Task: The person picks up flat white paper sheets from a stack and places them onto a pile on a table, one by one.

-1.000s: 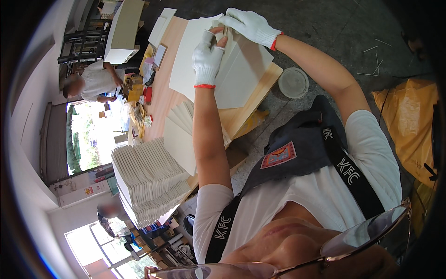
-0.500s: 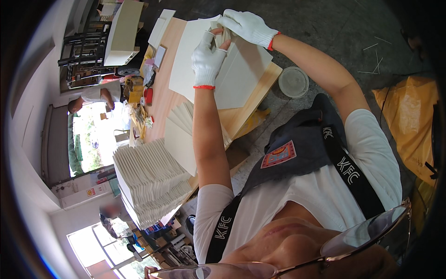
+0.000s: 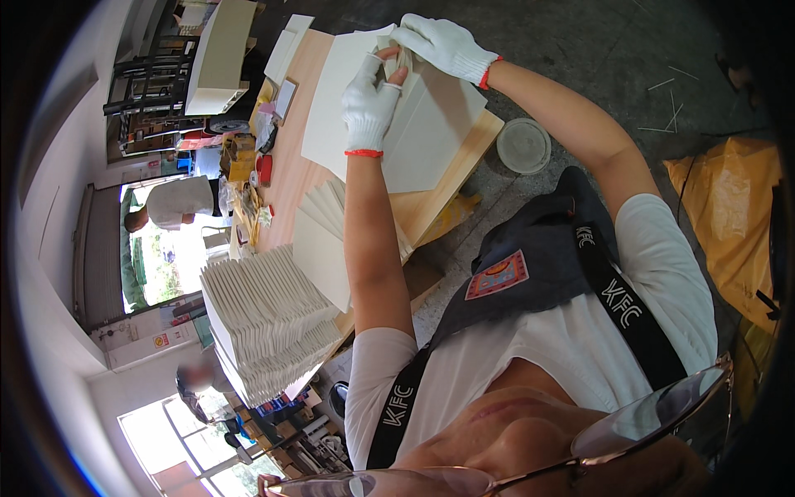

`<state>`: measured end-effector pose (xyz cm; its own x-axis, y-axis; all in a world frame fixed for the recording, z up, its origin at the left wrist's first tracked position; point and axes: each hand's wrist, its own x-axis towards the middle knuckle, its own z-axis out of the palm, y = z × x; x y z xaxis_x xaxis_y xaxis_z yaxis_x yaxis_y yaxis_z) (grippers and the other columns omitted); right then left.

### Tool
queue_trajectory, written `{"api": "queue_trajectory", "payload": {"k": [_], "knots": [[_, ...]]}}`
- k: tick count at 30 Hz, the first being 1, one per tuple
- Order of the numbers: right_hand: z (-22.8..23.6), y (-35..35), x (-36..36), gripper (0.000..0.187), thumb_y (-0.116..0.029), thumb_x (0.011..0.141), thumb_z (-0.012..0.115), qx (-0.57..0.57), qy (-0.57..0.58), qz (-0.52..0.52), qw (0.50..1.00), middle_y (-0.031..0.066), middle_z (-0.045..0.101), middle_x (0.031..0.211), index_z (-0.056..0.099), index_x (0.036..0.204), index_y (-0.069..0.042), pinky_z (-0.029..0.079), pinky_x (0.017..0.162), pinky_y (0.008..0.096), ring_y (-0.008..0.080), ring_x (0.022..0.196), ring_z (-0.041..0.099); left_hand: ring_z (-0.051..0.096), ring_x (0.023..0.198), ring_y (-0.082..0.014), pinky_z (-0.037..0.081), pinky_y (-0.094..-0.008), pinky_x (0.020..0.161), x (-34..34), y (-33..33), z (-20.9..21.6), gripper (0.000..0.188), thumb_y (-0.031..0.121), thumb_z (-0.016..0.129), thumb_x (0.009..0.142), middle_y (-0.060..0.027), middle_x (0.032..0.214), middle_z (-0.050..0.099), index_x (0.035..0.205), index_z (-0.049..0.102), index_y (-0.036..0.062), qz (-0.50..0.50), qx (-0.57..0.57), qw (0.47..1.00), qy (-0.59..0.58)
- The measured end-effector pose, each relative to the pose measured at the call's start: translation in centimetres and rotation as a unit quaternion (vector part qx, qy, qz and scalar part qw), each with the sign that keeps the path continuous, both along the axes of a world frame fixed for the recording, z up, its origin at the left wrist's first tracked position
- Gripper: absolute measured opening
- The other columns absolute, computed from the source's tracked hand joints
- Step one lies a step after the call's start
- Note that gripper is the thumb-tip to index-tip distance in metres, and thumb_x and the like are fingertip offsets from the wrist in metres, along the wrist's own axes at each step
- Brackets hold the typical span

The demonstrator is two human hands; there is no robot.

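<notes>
Both my hands wear white knit gloves. My left hand (image 3: 370, 98) and my right hand (image 3: 440, 45) meet at the far end of a wooden table (image 3: 290, 178). Together they pinch the folded edge of a cream sheet of card (image 3: 431, 124) that lies flat on the table. A second cream sheet (image 3: 335, 108) lies under it toward the left. Near my left elbow lies a fan of cut cream sheets (image 3: 319, 228), and beside it a tall stack of folded cream pieces (image 3: 265, 319).
A round white lid (image 3: 523, 146) lies on the concrete floor right of the table. A yellow bag (image 3: 729, 215) sits at the far right. Small items clutter the table's left edge (image 3: 244, 178). Two other people (image 3: 170, 203) (image 3: 195, 385) are at the left.
My hands have stayed at the sheet's far edge, with the fingers shifting slightly along the fold. The person at the left has moved down past the doorway.
</notes>
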<state>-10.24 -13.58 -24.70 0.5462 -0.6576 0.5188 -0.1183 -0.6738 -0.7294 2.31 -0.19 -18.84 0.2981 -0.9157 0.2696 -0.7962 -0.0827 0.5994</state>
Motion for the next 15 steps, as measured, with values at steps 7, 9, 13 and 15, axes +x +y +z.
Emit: {"api": "queue_trajectory", "payload": {"k": [7, 9, 13, 15], "knots": [[1.0, 0.5, -0.6, 0.031, -0.040, 0.101, 0.040, 0.023, 0.011, 0.025, 0.999, 0.0113, 0.061, 0.086, 0.058, 0.106, -0.015, 0.047, 0.071, 0.0420, 0.0329, 0.079, 0.062, 0.065, 0.077, -0.0270, 0.051, -0.0362, 0.074, -0.8, 0.1, 0.4, 0.034, 0.020, 0.059, 0.094, -0.0118, 0.088, 0.068, 0.129, 0.061, 0.0210, -0.023, -0.117, 0.987, -0.103], [0.6, 0.3, -0.5, 0.031, -0.040, 0.101, 0.040, 0.023, 0.020, 0.012, 0.999, 0.0112, 0.062, 0.087, 0.058, 0.106, -0.015, 0.047, 0.071, 0.0419, 0.0329, 0.079, 0.062, 0.067, 0.082, -0.0295, 0.052, -0.0373, 0.076, -0.9, 0.0, 0.5, 0.035, 0.020, 0.058, 0.095, -0.0127, 0.094, 0.070, 0.129, 0.060, 0.0219, -0.022, -0.106, 0.988, -0.111], [0.5, 0.3, -0.5, 0.031, -0.040, 0.101, 0.041, 0.025, 0.001, 0.011, 1.000, 0.0112, 0.062, 0.088, 0.059, 0.107, -0.015, 0.048, 0.073, 0.0422, 0.0332, 0.082, 0.063, 0.068, 0.091, -0.0321, 0.052, -0.0378, 0.081, -1.1, 0.5, 1.2, 0.035, 0.022, 0.062, 0.093, -0.0123, 0.104, 0.071, 0.128, 0.061, 0.0242, 0.006, -0.004, 0.998, -0.064], [0.3, 0.3, -0.4, 0.030, -0.040, 0.101, 0.041, 0.014, -0.017, 0.016, 1.000, 0.0113, 0.062, 0.089, 0.059, 0.107, -0.016, 0.048, 0.074, 0.0427, 0.0336, 0.083, 0.063, 0.068, 0.094, -0.0325, 0.052, -0.0378, 0.082, -1.1, 0.6, 1.1, 0.037, 0.024, 0.066, 0.090, -0.0119, 0.106, 0.072, 0.127, 0.061, 0.0251, 0.006, 0.001, 0.998, -0.066]]}}
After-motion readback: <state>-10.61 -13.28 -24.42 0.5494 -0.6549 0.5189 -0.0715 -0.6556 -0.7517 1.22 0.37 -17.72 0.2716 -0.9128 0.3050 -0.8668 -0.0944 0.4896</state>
